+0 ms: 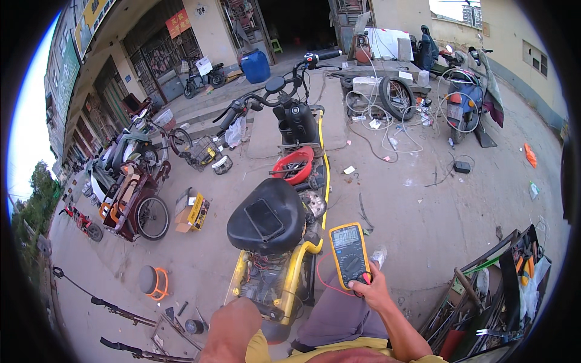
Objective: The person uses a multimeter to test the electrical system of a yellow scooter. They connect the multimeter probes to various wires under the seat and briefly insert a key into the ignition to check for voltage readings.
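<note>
My right hand point(367, 286) grips a yellow multimeter point(349, 260), its display facing up and a red lead plugged in at the bottom. My left hand point(241, 313) is low at the centre, beside the partly stripped yellow-framed scooter point(296, 269); its fingers are hidden. An exposed compartment with wiring point(261, 279) lies under the raised black seat point(266, 215). A red basin point(293, 166) of tools sits on the scooter's footboard, below the handlebar point(275, 88).
An open toolbox point(475, 302) is at my right, an orange-legged stool point(154, 281) and a cardboard box point(190, 209) at left. A tricycle point(136, 212), parked scooter point(463, 106), loose tyre point(396, 97), hoses and a blue drum point(254, 66) stand around the paved yard before open shopfronts.
</note>
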{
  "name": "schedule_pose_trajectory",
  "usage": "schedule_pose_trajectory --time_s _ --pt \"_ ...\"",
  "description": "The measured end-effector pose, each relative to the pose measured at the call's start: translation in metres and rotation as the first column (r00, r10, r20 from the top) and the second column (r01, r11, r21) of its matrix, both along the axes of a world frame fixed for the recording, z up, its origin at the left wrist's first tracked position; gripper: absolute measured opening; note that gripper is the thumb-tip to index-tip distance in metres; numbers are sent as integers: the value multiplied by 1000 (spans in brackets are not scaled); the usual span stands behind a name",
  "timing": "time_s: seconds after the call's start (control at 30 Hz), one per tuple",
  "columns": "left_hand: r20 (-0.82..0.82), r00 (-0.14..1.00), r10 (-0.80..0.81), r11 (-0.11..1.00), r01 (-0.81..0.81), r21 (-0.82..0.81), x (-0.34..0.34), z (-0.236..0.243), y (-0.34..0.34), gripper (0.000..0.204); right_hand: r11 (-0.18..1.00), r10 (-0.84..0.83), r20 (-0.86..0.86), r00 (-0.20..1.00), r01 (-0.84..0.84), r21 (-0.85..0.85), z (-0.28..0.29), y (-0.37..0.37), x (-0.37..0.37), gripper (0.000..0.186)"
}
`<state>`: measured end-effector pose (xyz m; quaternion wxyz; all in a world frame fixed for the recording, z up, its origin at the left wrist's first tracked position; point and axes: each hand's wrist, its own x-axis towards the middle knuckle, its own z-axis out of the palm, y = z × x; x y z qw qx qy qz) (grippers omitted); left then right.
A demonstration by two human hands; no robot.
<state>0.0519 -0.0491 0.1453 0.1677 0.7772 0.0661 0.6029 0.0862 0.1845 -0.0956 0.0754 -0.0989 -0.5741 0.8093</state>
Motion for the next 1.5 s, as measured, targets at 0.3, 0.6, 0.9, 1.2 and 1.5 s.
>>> schedule_pose_trajectory --time_s 0.3,0.6,0.9,1.2,1.5 --pt "-50 998 26 999 -24 34 11 2 -12 13 999 -39 55 998 39 16 5 2 2 65" --pt "-13 984 178 978 -176 112 -1 -18 -11 12 989 -88 -20 996 90 116 13 2 -13 65" --pt "-455 -206 866 -300 -943 -143 -66 -163 99 24 998 -64 -37 997 65 14 25 -3 -12 64" --pt "-462 -266 846 -288 -957 26 -71 -178 104 19 997 -77 -66 995 79 16 17 -3 -15 62" --pt "-482 -230 845 -246 -969 32 -71 -176 106 21 996 -74 -56 996 77 48 14 0 -14 58"
